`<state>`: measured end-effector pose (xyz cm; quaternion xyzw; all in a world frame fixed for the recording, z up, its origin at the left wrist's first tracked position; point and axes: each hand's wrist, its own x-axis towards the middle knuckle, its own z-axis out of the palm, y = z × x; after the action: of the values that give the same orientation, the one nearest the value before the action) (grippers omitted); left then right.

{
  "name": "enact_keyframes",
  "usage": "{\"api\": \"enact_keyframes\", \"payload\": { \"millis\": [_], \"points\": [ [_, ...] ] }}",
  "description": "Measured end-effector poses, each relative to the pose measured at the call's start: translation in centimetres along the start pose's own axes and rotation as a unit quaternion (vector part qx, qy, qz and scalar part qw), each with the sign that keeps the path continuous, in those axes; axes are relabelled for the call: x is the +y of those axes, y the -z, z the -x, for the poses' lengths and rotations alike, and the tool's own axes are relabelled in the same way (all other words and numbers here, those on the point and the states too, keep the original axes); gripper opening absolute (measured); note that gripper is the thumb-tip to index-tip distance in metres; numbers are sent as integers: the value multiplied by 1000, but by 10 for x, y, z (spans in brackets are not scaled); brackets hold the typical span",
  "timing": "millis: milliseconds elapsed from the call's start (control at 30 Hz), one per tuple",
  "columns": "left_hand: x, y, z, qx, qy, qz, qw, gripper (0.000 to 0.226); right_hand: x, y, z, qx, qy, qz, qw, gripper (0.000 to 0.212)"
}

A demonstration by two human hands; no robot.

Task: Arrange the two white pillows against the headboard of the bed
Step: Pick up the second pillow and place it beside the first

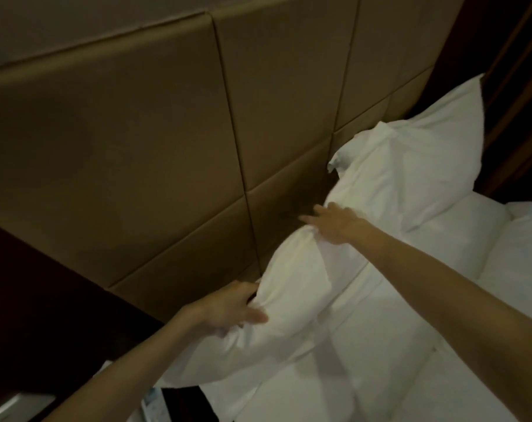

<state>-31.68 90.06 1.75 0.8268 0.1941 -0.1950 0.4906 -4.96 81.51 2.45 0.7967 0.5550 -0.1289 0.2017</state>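
Note:
Two white pillows lie along the tan padded headboard (155, 141). The near pillow (292, 287) leans against the headboard's lower panels. My left hand (231, 309) grips its near left corner, fingers curled into the fabric. My right hand (334, 222) rests on its upper edge with fingers stretched toward the headboard, pinching the cloth there. The far pillow (426, 159) stands against the headboard at the upper right, one corner pointing up. It overlaps the near pillow's far end.
A white duvet (441, 345) covers the bed at the lower right. Dark wood panelling (36, 287) flanks the headboard on the left, and a dark wall (520, 95) borders the bed at the far right. A pale object (12, 406) shows at the bottom left corner.

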Motion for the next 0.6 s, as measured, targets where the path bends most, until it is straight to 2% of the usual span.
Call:
{"api": "enact_keyframes", "payload": {
  "millis": [67, 100, 133, 200, 333, 400, 467, 533, 600],
  "points": [
    [-3, -7, 2, 14, 24, -4, 1000, 42, 2, -9, 5, -20, -41, 1, 999, 47],
    [-4, -10, 3, 30, 35, -44, 998, 48, 5, -15, 10, -21, -64, -12, 998, 44],
    [-8, -12, 3, 51, 50, -90, 993, 45, 8, -20, 14, -21, -83, -35, 996, 43],
    [-14, -13, 2, 101, 71, -147, 981, 24, 13, -26, 19, -5, -111, -99, 989, 40],
    [-15, -7, 1, 196, 61, -65, 977, 29, 20, 5, 21, 84, -134, -167, 973, 29],
    [-3, 8, 9, 300, 26, -2, 953, 32, 24, 33, 17, 146, -134, -160, 967, 28],
    [15, 29, 16, 400, -7, 36, 916, 38, 27, 55, 10, 211, -136, -157, 955, 27],
    [28, 46, 21, 450, -22, 25, 892, 41, 27, 67, 2, 266, -137, -159, 941, 24],
    [32, 56, 17, 463, -14, 13, 886, 41, 29, 72, -7, 286, -132, -180, 932, 22]
  ]
}}
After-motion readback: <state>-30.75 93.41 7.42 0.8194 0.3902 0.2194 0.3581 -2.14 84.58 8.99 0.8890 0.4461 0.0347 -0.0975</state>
